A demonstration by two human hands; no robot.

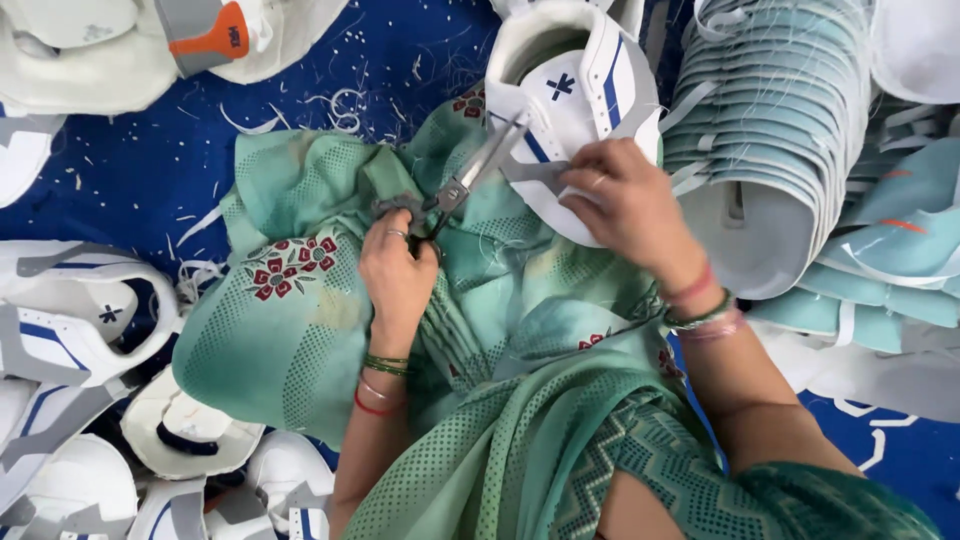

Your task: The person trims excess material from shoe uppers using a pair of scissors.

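Observation:
My left hand (398,272) grips the handles of a pair of metal scissors (468,178), whose blades point up and to the right. The blade tips meet a grey strip at the edge of a white shoe upper (580,85) with blue stripes and a blue cross mark. My right hand (622,203) pinches that upper at its lower edge and holds it over my lap. Green patterned cloth (300,320) with red flowers covers my lap beneath both hands. Both wrists wear bangles.
A tall nested stack of pale teal and white shoe uppers (770,130) lies at the right. More white uppers with blue and grey trim (70,330) are piled at the left and bottom left. One with an orange tab (215,35) sits top left. Thread scraps litter the blue mat (150,150).

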